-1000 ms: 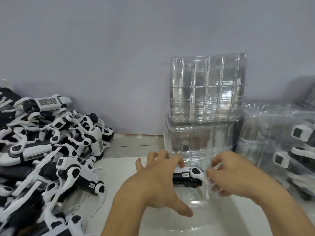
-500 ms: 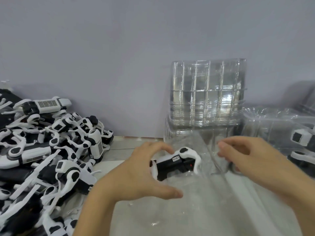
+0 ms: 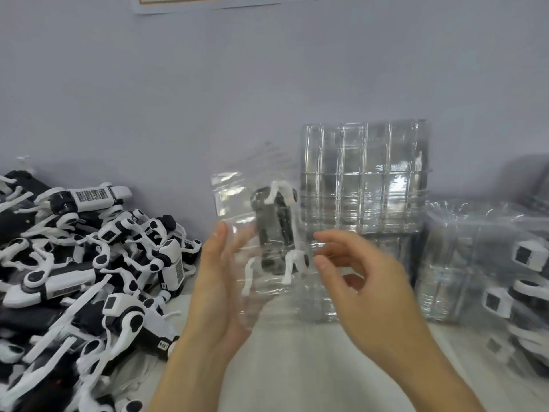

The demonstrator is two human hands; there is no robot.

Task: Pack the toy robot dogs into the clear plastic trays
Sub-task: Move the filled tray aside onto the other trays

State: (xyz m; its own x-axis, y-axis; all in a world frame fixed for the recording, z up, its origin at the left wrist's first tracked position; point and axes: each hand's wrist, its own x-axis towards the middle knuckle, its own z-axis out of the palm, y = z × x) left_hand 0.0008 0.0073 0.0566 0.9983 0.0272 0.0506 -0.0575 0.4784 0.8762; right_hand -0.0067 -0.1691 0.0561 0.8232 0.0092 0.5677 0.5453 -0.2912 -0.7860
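Left grip [image 3: 219, 281] flat under clear tray [image 3: 255, 233] with toy dog [image 3: 274, 230]; right grip [image 3: 356, 272] loose beside.

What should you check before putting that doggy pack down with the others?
1. Toy robot dog inside the clear tray: ok, it shows through the plastic.
2. Left hand supporting the tray: ok, palm and fingers lie against it.
3. Right hand gripping the tray: cannot tell, blurred; fingers are beside its edge.
4. Tray closed fully: cannot tell, blurred.
5. Packed trays on the right to join: ok, visible.
6. More dogs waiting: ok, pile of robot dogs lies on the left.
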